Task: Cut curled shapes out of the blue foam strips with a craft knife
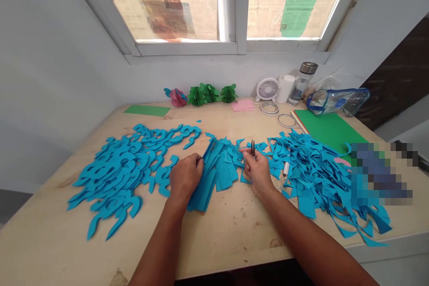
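Observation:
My left hand (186,175) is closed at the left edge of a fanned pile of blue paper strips (205,194), with its fingertips on the topmost strip. In my right hand (258,170) is a pair of scissors (253,147), its dark blades pointing up and away from me. The fingers hide the scissors' handles. On the left lies a big heap of curvy blue paper cutouts (115,163). Blue paper scraps (318,174) are piled on the right, and a white marker (286,167) lies at their near side.
A wooden table (228,241) fills the foreground. Along the wall stand green paper ornaments (209,93), a small white fan (267,88), a glass bottle (301,85) and a clear pouch (338,100). Green sheets (331,127) lie behind the scraps; metal rings (286,120) are nearby.

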